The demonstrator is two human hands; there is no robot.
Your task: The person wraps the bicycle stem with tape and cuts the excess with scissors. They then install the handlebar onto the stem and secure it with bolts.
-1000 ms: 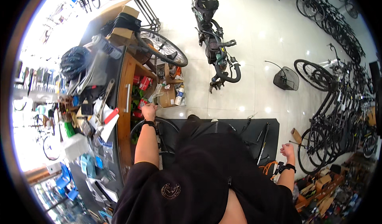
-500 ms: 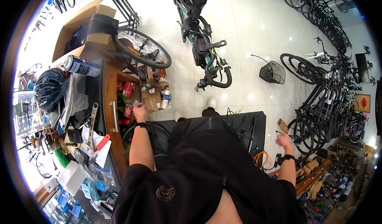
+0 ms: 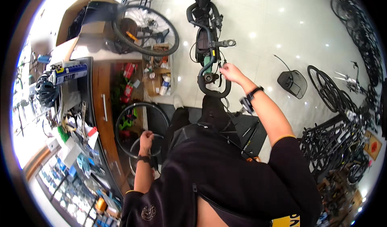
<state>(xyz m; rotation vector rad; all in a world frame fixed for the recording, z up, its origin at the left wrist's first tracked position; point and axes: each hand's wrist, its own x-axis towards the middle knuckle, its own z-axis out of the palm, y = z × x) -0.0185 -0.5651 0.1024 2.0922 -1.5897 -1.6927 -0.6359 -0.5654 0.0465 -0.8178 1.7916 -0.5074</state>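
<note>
My left hand (image 3: 146, 140) is closed in a loose fist beside two wheel rims (image 3: 117, 129) that stand by the wooden cabinet. Whatever it may hold is hidden. My right hand (image 3: 231, 72) reaches forward to the handlebar (image 3: 200, 86) of a green bicycle (image 3: 207, 62). Its fingers are pinched together by the brake lever and cables, on something too small to make out. The handlebar has black drops, and a black bag sits on the frame behind it.
A wooden cabinet (image 3: 104, 126) with a glass front stands at my left, topped by a spray can (image 3: 71, 74), a helmet (image 3: 46, 91) and tools. Ahead of it lean a bicycle wheel (image 3: 174, 27) and a carton of bottles (image 3: 152, 84). A basket (image 3: 299, 89) and parked bicycles (image 3: 330, 142) are at right.
My right hand has swung from the far right to the bicycle's handlebar. My left hand has drawn back from the cabinet shelf toward my body. The view has shifted, and I stand nearer the bicycle.
</note>
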